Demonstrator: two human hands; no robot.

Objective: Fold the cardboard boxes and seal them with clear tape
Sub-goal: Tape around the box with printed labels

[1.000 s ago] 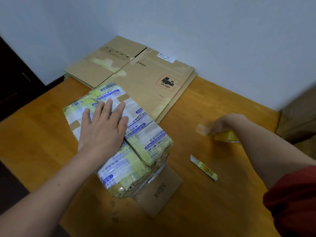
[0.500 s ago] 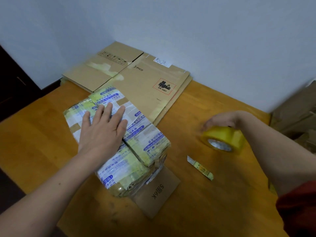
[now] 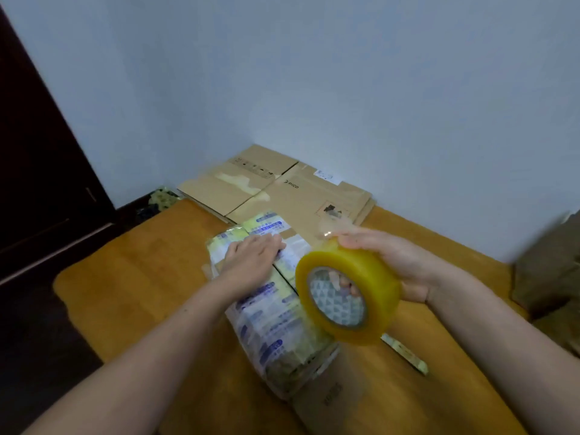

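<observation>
A folded cardboard box (image 3: 273, 312) covered in printed yellow-and-blue tape stands on the wooden table (image 3: 131, 284). My left hand (image 3: 251, 255) lies flat on its top with the fingers straight. My right hand (image 3: 392, 262) grips a roll of clear yellowish tape (image 3: 346, 293) and holds it in the air over the box's right edge, fingers through the core. A loose tape end sticks up past my fingertips. Flattened cardboard boxes (image 3: 282, 189) lie against the wall behind.
A small utility knife (image 3: 405, 353) lies on the table to the right of the box. A brown flap (image 3: 329, 400) sticks out from under the box at the front. More cardboard (image 3: 552, 271) is piled at the right edge. A dark door (image 3: 37, 171) is at left.
My right hand lifted the tape roll from the table at the right and carried it left, up over the box. The left hand stayed flat on the box top.
</observation>
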